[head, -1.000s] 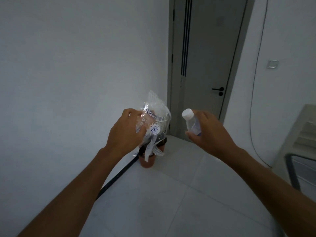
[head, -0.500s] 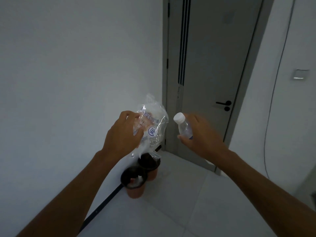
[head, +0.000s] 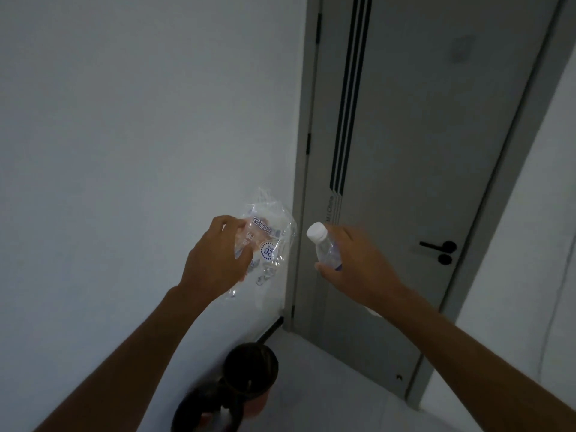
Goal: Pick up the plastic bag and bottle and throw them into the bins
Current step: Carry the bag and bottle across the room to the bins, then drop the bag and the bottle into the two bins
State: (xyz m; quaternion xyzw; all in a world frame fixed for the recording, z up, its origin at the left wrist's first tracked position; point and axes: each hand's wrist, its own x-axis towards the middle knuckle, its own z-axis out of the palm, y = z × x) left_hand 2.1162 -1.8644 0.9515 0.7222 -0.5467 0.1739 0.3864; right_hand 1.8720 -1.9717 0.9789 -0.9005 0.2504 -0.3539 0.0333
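The left hand (head: 215,260) has its fingers (head: 230,224) closed on the plastic bag (head: 268,241), the right hand (head: 358,266) grips the bottle (head: 324,247), and two bins (head: 249,372) sit below them.

On my feed, all I get of the person is two limbs. The bare left hand (head: 215,260) and the bare right hand (head: 358,269) are both uncovered, seen from the back, with the knuckles showing as low, soft ridges in the dim light. Behind them, the lean, bare left forearm (head: 131,363) and the equally bare right forearm (head: 483,363) are uncovered from wrist to the lower edge of my picture, each widening steadily toward the elbow end. The room is too dark for me to read nails or fine marks.
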